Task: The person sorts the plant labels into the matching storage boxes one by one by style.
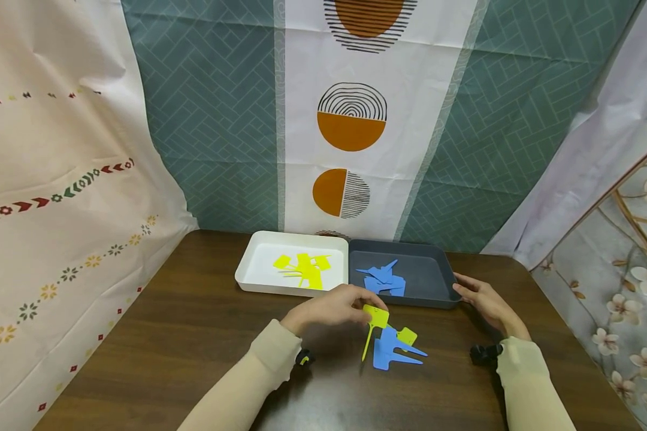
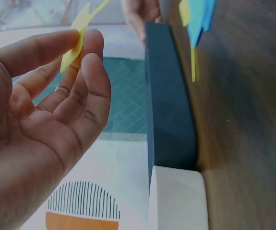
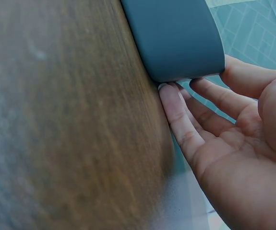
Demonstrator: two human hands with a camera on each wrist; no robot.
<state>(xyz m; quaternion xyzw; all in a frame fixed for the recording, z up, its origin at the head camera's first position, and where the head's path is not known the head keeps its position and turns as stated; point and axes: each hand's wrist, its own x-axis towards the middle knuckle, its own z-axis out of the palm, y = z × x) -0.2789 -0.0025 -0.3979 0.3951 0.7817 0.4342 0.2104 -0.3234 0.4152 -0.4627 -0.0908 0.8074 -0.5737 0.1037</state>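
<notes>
My left hand (image 1: 334, 308) pinches a yellow T-shaped plant label (image 1: 377, 315) between thumb and fingers, its thin stem pointing down. Close up in the left wrist view, the yellow label (image 2: 74, 47) is seen nearly edge-on. Below and to the right of that hand, blue plant labels (image 1: 384, 353) lie on the table, partly over another yellow label (image 1: 407, 336). My right hand (image 1: 482, 302) holds the right end of the dark grey tray (image 1: 428, 272), thumb at the rim and fingertips against the outer wall (image 3: 186, 43).
Left of the dark tray, touching it, stands a white tray (image 1: 256, 263) with several yellow labels (image 1: 307, 269). Several blue labels (image 1: 385, 280) lie inside the dark tray. Both trays stand at the back of the wooden table (image 1: 194, 335), before a patterned curtain (image 1: 221, 120).
</notes>
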